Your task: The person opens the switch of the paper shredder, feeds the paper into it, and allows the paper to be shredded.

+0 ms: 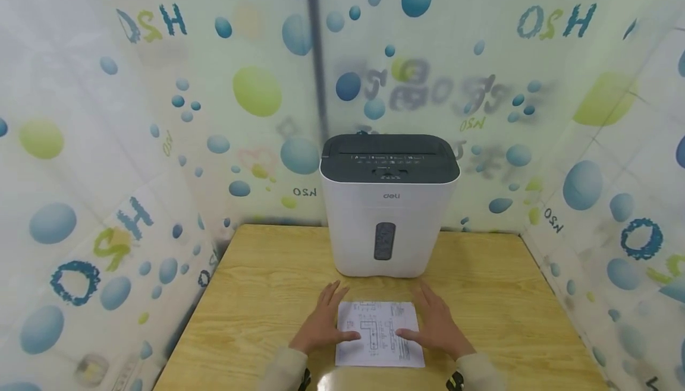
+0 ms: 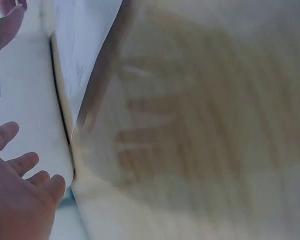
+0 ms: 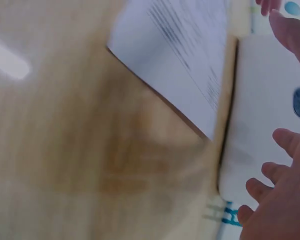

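Observation:
A white sheet of paper (image 1: 381, 343) printed with diagrams and text lies on the wooden table in the head view. My left hand (image 1: 325, 319) hovers at its left edge, fingers spread and thumb over the page. At the right edge my right hand (image 1: 436, 322) mirrors it, thumb pointing inward. Both wrist views show the palms held above the tabletop, with the left hand (image 2: 20, 190) and right hand (image 3: 285, 185) gripping nothing. Behind the paper stands a white paper shredder (image 1: 387, 218) with a dark top, a feed slot and a small window.
The wooden table (image 1: 267, 296) reaches back to a patterned curtain (image 1: 251, 141) printed with coloured bubbles and letters. More curtain hangs close on the left and right sides. The shredder stands near the table's back edge.

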A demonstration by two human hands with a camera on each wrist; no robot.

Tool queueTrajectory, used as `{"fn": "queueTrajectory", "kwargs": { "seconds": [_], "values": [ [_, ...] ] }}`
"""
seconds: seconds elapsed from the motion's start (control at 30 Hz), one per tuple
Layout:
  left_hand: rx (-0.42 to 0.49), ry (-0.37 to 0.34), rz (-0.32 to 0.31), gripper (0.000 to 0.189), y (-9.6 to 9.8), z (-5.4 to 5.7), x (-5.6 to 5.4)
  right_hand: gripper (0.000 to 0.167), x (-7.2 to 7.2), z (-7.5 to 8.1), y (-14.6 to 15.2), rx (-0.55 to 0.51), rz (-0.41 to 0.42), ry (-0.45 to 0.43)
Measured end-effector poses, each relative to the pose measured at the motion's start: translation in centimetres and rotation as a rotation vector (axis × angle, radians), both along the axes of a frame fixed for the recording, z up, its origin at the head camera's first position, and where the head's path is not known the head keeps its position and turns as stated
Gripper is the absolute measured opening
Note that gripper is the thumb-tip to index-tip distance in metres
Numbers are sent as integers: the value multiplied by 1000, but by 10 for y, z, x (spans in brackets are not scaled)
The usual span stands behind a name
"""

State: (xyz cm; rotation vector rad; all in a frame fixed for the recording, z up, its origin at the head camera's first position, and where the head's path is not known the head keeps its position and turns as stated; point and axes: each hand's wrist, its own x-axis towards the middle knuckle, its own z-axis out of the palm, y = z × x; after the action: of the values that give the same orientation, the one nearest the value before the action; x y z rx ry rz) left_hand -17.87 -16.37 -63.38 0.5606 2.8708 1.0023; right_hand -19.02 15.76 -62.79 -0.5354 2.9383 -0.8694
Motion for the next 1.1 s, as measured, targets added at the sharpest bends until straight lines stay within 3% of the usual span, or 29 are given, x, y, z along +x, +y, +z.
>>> {"fn": "queueTrajectory", "kwargs": {
  "seconds": [0.2,0.3,0.43,0.53,0.73,1.1],
  "values": [
    [-90,14,-51,112,11,-7,10,107,12,-11,-11,-32,52,-44],
    [-127,24,-59,108,14,-10,15,105,16,-16,-13,-32,87,-14],
    [-137,-38,-49,104,17,-14,20,102,20,-24,-15,-1,115,-7],
    [-128,-100,-40,100,18,-15,21,103,21,-28,-17,20,99,-70],
    [-140,-120,-35,93,19,-17,25,101,23,-30,-21,43,40,-172],
    [-164,-92,-23,89,22,-16,24,98,24,-30,-24,54,35,-150]
  ]
}}
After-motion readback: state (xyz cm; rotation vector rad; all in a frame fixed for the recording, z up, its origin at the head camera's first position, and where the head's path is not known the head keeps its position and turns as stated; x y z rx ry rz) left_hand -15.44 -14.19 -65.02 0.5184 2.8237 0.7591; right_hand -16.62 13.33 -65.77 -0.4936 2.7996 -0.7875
